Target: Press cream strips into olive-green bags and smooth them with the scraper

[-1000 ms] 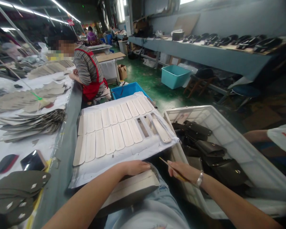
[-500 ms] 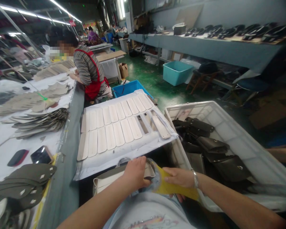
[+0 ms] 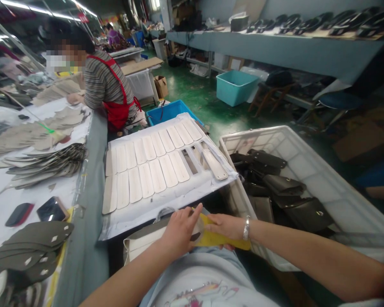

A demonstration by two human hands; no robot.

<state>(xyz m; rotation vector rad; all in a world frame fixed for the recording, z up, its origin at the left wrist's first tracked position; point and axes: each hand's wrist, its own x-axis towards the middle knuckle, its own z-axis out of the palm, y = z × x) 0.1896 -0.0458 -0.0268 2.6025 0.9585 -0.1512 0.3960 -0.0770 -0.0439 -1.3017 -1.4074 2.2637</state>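
On my lap lies a grey leather-like piece with a white inner side [image 3: 143, 244], its right end partly covered by my left hand [image 3: 181, 226]. That hand grips the right end, with its forefinger raised; the thumb is mostly hidden. My right hand [image 3: 228, 227], with a silver bracelet at the wrist, is closed around a flat yellow sheet [image 3: 216, 239]. The sheet's left end meets the grey piece by my left fingers; whether it goes inside is hidden. Just beyond is a white-covered board [image 3: 131, 219] with rows of pale strips [image 3: 160, 175].
Right of me stands a white crate [image 3: 307, 157] holding dark pouches [image 3: 307, 213]. At left, a cloth-covered table [image 3: 94, 204] bears grey pieces [image 3: 35, 247], a phone [image 3: 52, 209] and stacked parts. A co-worker in a red apron [image 3: 115, 111] sits there, near a blue bin [image 3: 176, 113].
My right hand and the yellow sheet have moved left, closer to my left hand. The left forefinger has lifted. The view has shifted slightly.
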